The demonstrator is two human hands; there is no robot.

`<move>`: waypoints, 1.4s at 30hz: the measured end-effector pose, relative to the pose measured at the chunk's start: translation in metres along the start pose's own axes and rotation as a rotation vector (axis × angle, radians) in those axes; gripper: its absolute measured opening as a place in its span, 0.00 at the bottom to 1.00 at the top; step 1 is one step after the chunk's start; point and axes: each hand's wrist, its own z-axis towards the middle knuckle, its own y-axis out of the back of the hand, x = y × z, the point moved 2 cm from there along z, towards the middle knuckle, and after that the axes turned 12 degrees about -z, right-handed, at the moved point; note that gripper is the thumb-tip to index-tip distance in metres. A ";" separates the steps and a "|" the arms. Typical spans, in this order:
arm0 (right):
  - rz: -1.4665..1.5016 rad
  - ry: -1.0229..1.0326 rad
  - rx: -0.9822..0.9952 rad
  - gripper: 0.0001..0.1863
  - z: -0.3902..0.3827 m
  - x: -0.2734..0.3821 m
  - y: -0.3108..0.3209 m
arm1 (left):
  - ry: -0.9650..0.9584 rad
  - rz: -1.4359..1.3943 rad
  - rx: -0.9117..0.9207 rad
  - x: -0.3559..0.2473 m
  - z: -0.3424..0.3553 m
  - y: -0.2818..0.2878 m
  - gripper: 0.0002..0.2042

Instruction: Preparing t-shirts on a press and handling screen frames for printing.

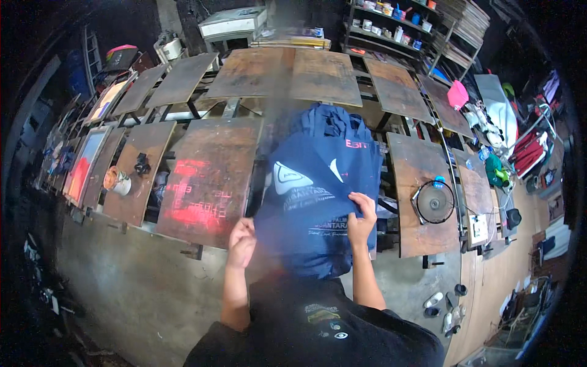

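Observation:
A navy-blue printed cloth piece (312, 202) with white lettering and emblems lies spread before me, over a heap of similar navy cloth (336, 122). My left hand (242, 243) is closed at its near left edge, with the fingers pinched together on the cloth. On the right side, my right hand (362, 219) grips the cloth between thumb and fingers. Whether the piece is a garment or a bag I cannot tell. A hazy smear down the middle of the view blurs part of its left side.
Brown boards stand in two rows; the board on the left (208, 144) bears red paint marks. A round fan (435, 202) lies on the right board (406, 159). A white pot (121, 183) sits farther left. Shoes (434, 300) lie on the floor at right. Shelves (391, 40) hold containers.

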 end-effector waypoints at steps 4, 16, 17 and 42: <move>0.190 -0.139 0.115 0.14 -0.014 0.028 -0.035 | -0.234 0.283 0.023 -0.042 0.028 0.001 0.26; 1.427 -0.705 0.007 0.23 0.013 0.076 -0.015 | -0.783 1.178 0.684 -0.141 0.125 -0.181 0.23; 1.499 -0.757 0.013 0.20 0.016 0.070 -0.010 | -0.831 1.142 0.741 -0.135 0.135 -0.191 0.23; 0.924 -0.886 0.100 0.07 0.057 -0.095 0.031 | -0.166 1.291 0.515 0.198 0.081 -0.161 0.33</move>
